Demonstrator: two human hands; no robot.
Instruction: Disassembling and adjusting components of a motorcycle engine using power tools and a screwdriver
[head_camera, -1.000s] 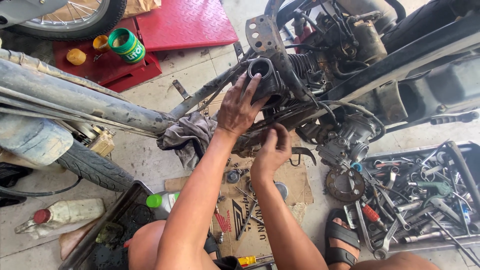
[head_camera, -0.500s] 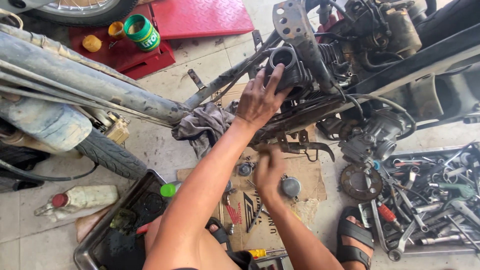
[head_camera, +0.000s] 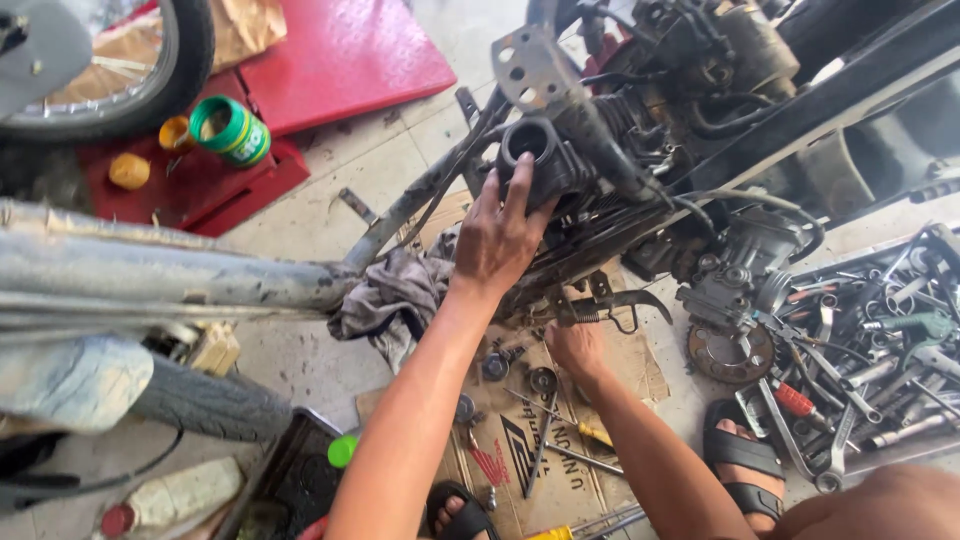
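My left hand (head_camera: 497, 240) is spread over the dark engine cylinder (head_camera: 535, 150) of a stripped motorcycle and grips it from below. The cylinder's round bore faces the camera. My right hand (head_camera: 575, 350) is lower, just under the engine, over a sheet of cardboard (head_camera: 640, 372). It hovers close to small round metal parts (head_camera: 543, 380) and a yellow-handled screwdriver (head_camera: 592, 433). Its fingers are turned away, so what they hold is hidden.
A grey rag (head_camera: 390, 295) hangs off the frame left of my left hand. A tray of spanners and tools (head_camera: 880, 340) lies at right, beside a toothed disc (head_camera: 728, 352). A tyre (head_camera: 200, 405), a green can (head_camera: 232, 130) and a red platform (head_camera: 340, 55) are at left.
My right hand has dropped from the engine's underside to the cardboard. My left hand has stayed on the cylinder. The camera has moved closer.
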